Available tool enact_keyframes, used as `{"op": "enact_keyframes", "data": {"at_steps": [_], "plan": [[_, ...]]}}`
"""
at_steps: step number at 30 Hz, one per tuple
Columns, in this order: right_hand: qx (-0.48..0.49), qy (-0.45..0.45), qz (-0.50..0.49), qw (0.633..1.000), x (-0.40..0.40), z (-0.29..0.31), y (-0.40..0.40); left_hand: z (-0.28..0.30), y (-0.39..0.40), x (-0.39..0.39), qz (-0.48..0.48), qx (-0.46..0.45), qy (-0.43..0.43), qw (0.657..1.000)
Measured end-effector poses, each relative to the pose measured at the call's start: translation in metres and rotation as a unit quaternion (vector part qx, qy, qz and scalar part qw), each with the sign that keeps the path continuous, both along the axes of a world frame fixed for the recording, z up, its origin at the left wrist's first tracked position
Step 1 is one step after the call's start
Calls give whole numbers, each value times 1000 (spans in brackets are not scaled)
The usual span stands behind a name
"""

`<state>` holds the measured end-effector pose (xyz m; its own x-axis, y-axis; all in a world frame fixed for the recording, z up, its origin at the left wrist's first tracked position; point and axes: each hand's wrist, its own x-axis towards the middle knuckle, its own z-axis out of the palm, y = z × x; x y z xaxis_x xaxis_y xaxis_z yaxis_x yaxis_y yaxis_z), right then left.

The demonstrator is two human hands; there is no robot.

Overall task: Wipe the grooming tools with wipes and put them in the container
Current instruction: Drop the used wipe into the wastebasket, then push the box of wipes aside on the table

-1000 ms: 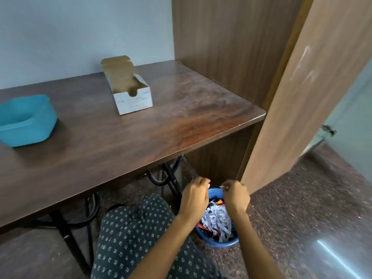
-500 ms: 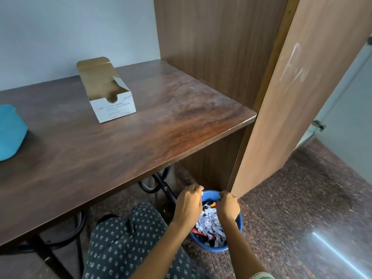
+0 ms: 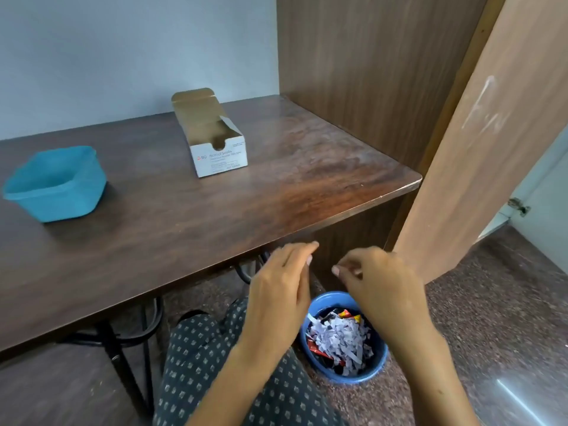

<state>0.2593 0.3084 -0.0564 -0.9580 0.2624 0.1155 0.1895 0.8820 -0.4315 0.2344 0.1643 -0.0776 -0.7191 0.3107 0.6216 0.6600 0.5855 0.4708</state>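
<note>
A teal plastic container [image 3: 55, 182] stands on the left of the dark wooden table [image 3: 276, 192]. An open white box of alcohol swabs [image 3: 212, 135] sits at the table's middle back. No grooming tool shows. My left hand [image 3: 279, 290] hovers just below the table's front edge with its fingers straight and nothing in it. My right hand [image 3: 378, 287] is beside it, fingers loosely curled, empty as far as I can see. Both hands are above a blue waste bin [image 3: 373, 372] full of shredded paper on the floor.
A brown wooden cabinet wall [image 3: 368, 72] closes the table's right side, with an open door panel [image 3: 479, 149] beside it. Black metal table legs [image 3: 126, 364] stand under the table. My patterned trouser leg [image 3: 215, 364] is left of the bin. Speckled floor [image 3: 498, 318] lies to the right.
Both hands rose from the bin's mouth up towards the table edge and moved apart. The left hand's fingers straightened. The view swung left, bringing the teal container fully into view.
</note>
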Motion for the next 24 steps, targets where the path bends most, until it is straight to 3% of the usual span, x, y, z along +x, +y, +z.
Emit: {"op": "enact_keyframes", "data": {"at_steps": [6, 13, 19, 24], "plan": [[-10, 149, 93, 984, -10, 77, -54, 54, -56, -5, 94, 75, 80, 989], [-65, 284, 132, 947, -113, 71, -123, 66, -110, -60, 188, 100, 121, 969], [-47, 245, 98, 963, -186, 41, -124, 65, -118, -119, 230, 92, 5, 969], [-95, 160, 113, 976, -219, 34, -119, 68, -109, -145, 176, 98, -142, 969]]}}
